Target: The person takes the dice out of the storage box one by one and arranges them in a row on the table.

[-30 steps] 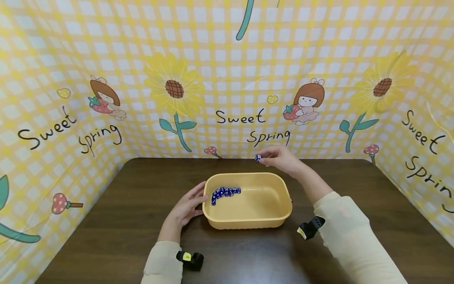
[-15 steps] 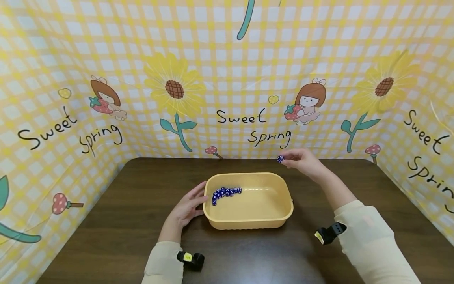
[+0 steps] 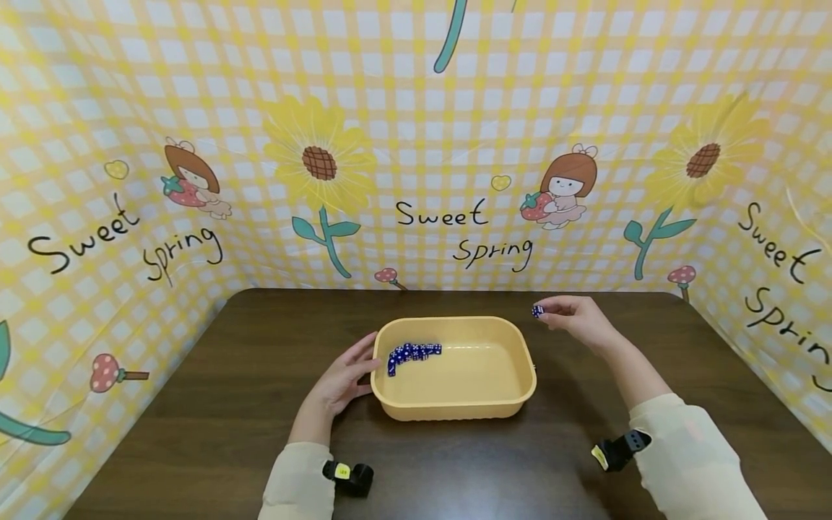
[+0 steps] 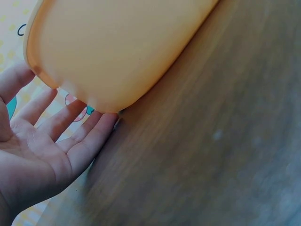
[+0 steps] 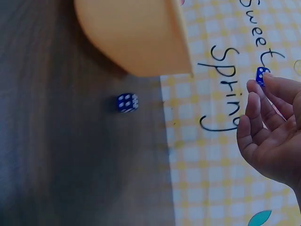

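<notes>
My right hand [image 3: 581, 321] pinches a small blue die [image 3: 537, 311] with white pips between thumb and fingertips. It is raised beyond the back right corner of the yellow plastic basin [image 3: 455, 412]. In the right wrist view the held die [image 5: 262, 75] shows beside the thumb. Another blue die [image 5: 127, 102] lies on the table close to the basin's outer right side; from the head it is almost hidden. Inside the basin, several blue dice [image 3: 416, 352] form a curved row along the left and back. My left hand [image 3: 341, 379] touches the basin's left end with spread, fairly straight fingers.
The dark wooden table [image 3: 448, 469] extends around the basin. A yellow checked cloth [image 3: 416, 144] with printed flowers and lettering hangs behind the table and along both sides. A black camera [image 3: 620, 449] is strapped at the right wrist, another camera [image 3: 349, 477] at the left.
The right hand has moved rightward from behind the basin, then lower and nearer, still pinching its die. The left hand, the basin and the row of dice keep their places.
</notes>
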Demonstrator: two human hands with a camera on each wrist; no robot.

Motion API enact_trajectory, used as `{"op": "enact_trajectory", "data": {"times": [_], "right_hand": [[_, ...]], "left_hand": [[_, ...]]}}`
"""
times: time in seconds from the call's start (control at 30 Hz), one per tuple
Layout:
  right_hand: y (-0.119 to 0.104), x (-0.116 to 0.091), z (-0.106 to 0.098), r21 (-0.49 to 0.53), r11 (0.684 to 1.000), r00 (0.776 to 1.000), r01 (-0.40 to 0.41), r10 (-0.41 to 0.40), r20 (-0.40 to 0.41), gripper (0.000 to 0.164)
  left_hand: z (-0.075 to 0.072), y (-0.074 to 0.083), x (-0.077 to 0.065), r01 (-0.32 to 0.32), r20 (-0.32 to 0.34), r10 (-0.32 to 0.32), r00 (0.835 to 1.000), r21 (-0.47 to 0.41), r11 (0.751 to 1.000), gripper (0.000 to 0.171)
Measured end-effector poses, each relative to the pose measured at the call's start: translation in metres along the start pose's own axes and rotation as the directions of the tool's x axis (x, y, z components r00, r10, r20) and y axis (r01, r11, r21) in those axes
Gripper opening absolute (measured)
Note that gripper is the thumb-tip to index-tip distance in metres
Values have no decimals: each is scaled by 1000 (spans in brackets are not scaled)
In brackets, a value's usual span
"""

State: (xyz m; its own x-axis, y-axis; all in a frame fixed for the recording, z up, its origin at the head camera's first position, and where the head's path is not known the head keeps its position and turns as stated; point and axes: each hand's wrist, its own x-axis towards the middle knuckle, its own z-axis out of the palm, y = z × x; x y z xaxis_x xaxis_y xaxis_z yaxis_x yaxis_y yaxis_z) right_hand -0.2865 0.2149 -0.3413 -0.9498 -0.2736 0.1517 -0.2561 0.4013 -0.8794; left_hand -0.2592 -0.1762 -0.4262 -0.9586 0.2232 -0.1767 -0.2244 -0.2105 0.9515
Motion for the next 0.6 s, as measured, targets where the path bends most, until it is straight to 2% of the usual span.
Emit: {"op": "enact_trajectory", "data": {"times": [0.13,0.37,0.6], "right_hand": [[12,-7,0,-11,1000,1000,-17,17,-9,29],[35,-20,3,-80,997,1000,-21,23,21,27],[56,-28,7,-79,996,998,-52,54,18,25]], "left_hand": [[0,0,1,3,-3,-3,1000,5,1000,56],[-1,-1,0,-3,2,3,1000,8,1000,56],[0,-2,1,-7,-5,7,1000,3,1000,55]]}}
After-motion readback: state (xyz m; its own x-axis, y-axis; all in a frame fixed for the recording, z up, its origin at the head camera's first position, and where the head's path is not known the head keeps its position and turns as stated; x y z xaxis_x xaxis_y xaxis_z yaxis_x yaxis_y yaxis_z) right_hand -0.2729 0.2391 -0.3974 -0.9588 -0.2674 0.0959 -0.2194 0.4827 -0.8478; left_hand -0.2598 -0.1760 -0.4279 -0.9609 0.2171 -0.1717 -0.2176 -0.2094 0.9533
